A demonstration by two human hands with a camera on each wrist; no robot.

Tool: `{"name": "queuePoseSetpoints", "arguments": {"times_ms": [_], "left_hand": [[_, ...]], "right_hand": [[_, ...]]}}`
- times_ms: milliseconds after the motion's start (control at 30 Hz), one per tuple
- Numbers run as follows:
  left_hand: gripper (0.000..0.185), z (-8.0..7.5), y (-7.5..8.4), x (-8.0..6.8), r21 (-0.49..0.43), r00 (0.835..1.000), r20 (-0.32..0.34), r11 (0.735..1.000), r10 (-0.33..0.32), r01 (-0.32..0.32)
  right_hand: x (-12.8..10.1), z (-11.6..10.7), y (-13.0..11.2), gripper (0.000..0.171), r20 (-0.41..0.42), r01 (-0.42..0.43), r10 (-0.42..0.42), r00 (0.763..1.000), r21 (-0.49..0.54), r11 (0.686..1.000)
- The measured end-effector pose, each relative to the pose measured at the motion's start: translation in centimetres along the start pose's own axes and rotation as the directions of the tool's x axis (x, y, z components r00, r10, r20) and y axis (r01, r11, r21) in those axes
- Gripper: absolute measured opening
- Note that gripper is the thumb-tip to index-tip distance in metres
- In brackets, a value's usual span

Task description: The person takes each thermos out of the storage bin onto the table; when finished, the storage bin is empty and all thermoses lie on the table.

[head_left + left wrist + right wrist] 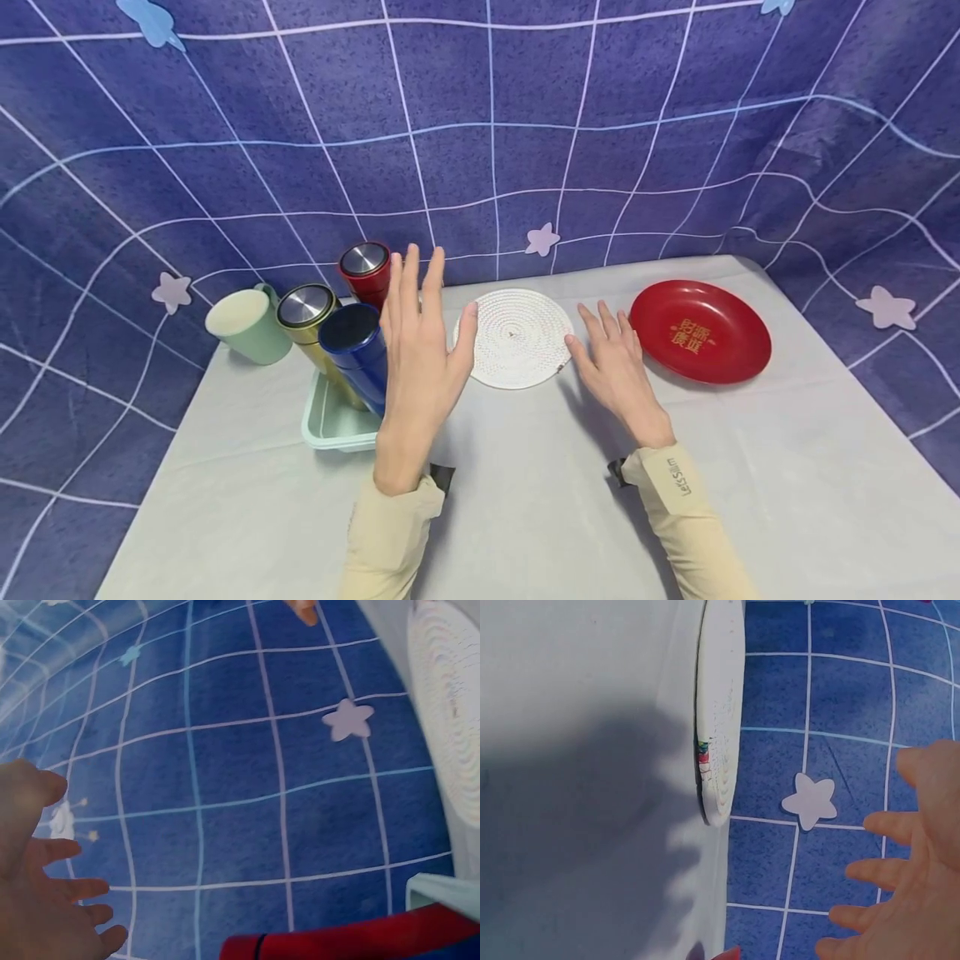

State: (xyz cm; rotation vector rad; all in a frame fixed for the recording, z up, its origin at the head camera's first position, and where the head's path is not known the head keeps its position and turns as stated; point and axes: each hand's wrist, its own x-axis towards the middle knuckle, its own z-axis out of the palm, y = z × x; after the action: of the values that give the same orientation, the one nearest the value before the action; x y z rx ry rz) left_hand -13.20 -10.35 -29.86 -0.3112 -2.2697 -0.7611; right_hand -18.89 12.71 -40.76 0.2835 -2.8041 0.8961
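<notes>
Now L hand [420, 342] open beside blue flask [356, 354], tilted, cap up-left.

Staged recording setup: blue grid backdrop [525, 125], cloth-covered table [525, 500].

I see a red plate [701, 332] at right of frame and a green mug [247, 323] at left on the counter [525, 500].

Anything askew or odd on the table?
Three flasks, red, gold and blue, lean tilted in the green tray rather than standing upright. No spill or damage shows; both hands hold nothing.
</notes>
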Motion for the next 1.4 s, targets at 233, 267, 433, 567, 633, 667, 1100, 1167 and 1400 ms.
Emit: {"name": "queuePoseSetpoints", "arguments": {"times_ms": [233, 267, 433, 567, 633, 667, 1100, 1167, 1400], "left_hand": [[0.058, -2.0, -0.2, 0.2, -0.061, 0.991, -0.135, 0.998, 0.004, -0.012], [0.057, -2.2, -0.3, 0.2, -0.065, 0.987, -0.158, 0.998, 0.006, -0.016], [0.054, -3.5, -0.8, 0.2, -0.079, 0.963, -0.271, 0.996, 0.008, -0.030], [0.053, -4.4, -1.4, 0.0, -0.090, 0.947, -0.321, 0.996, -0.001, -0.030], [0.054, -4.9, -1.8, -0.2, -0.093, 0.944, -0.330, 0.996, -0.013, -0.019], [0.054, -5.2, -2.0, -0.3, -0.092, 0.943, -0.332, 0.996, -0.022, -0.009], [0.052, -7.7, -4.7, -1.5, -0.112, 0.919, -0.355, 0.984, -0.172, 0.140], [0.052, -7.8, -5.0, -1.6, -0.112, 0.915, -0.361, 0.982, -0.181, 0.151], [0.050, -8.4, -6.2, -2.2, -0.109, 0.905, -0.371, 0.978, -0.206, 0.178]], "right_hand": [[0.0, 0.1, -0.2, 0.058, -0.011, 0.015, -0.015, 1.000, -0.003, 1.000], [0.0, 0.1, -0.3, 0.058, -0.009, 0.014, -0.014, 1.000, -0.001, 1.000], [-0.1, 0.2, -0.3, 0.057, -0.008, 0.016, -0.016, 1.000, 0.007, 1.000], [-0.1, 0.3, -0.4, 0.058, -0.010, 0.019, -0.019, 1.000, 0.020, 1.000], [-0.2, 0.3, -0.4, 0.058, -0.009, 0.018, -0.018, 1.000, 0.028, 0.999], [-0.2, 0.3, -0.4, 0.058, -0.008, 0.019, -0.018, 1.000, 0.030, 0.999], [-0.2, 0.4, -0.1, 0.058, -0.008, 0.025, -0.025, 1.000, 0.038, 0.999], [-0.2, 0.4, -0.1, 0.058, -0.009, 0.027, -0.027, 1.000, 0.039, 0.999], [-0.2, 0.4, -0.2, 0.058, -0.022, 0.043, -0.042, 0.999, 0.049, 0.998]]}}
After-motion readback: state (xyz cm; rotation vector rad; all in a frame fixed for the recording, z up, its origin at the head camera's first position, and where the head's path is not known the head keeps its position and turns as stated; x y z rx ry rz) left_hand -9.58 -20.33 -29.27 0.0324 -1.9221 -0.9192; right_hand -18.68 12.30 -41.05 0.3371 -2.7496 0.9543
